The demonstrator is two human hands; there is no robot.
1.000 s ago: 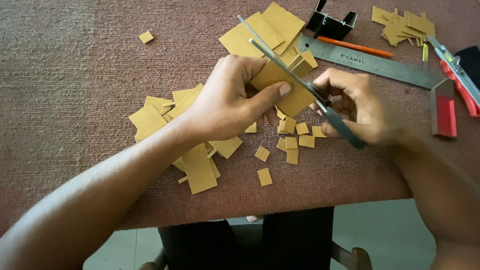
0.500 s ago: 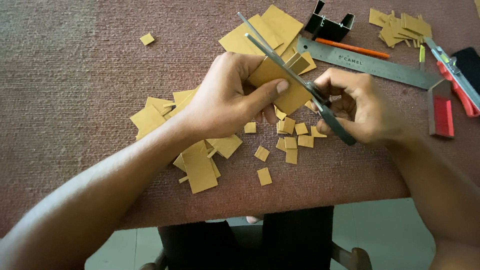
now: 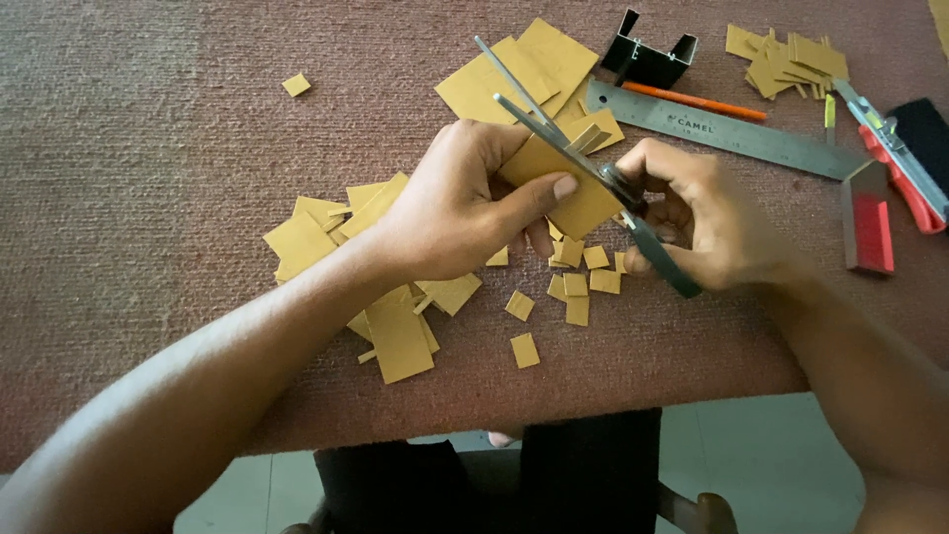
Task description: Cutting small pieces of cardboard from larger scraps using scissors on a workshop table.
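Pinched btwn thumb and fingers of left hand (image 3: 450, 213) is a tan card piece (image 3: 563, 188), held just above the cloth near table centre; its long axis runs approx 10-to-4 o'clock, lower corner pointing twd 4. Right hand (image 3: 707, 218) is closed round the dark handles of the scissors (image 3: 583, 163), fingers thru the loops; blades are parted in a narrow V, tips pointing up-left twd 10–11 o'clock, long axis approx 10:30-to-4:30, w/ the card's top edge sitting btwn the blades and a thin strip curling up at the cut. Below both hands, at 6 o'clock, small cut squares (image 3: 578, 282) lie scattered on the brown table cloth (image 3: 148, 198). At 8 o'clock of left hand: pile of larger card offcuts (image 3: 326, 232), partly under the wrist. At 12 o'clock: bigger card sheets (image 3: 534, 64). At 1–2 o'clock of right hand: steel ruler (image 3: 722, 129), orange pencil (image 3: 697, 99), black clip-like holder (image 3: 652, 54). Far right: red utility knife (image 3: 905, 168), red-faced block (image 3: 870, 222)
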